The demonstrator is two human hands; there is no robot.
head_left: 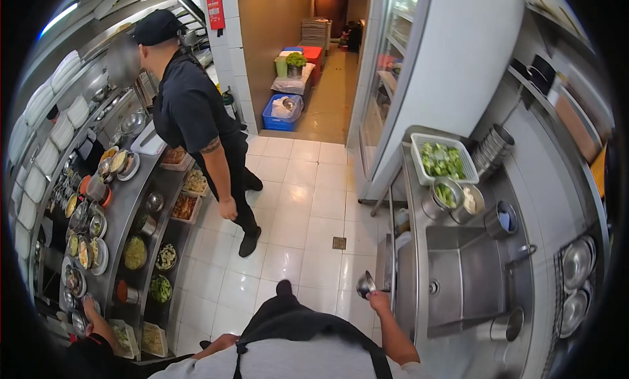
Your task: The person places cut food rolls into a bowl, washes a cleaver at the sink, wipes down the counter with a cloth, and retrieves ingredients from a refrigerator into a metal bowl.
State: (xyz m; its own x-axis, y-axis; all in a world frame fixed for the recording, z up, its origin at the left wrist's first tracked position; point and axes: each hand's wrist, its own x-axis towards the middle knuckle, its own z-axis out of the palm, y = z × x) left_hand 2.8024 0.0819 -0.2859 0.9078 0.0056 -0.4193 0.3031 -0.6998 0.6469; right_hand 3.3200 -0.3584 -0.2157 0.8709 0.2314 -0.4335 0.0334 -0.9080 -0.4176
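Observation:
My right hand grips a small metal bowl by its edge, out in front of the steel sink. The bowl is tilted, and I cannot make out anything in it. Low beside my black apron is my left hand, its fingers mostly hidden. Nearest to that side is the counter with pots and trays of food.
A co-worker in black stands at the counter; another person's hand reaches to bowls at lower left. A white basket of cut greens and metal pots stand beside the sink. Ahead, a blue crate sits by the doorway.

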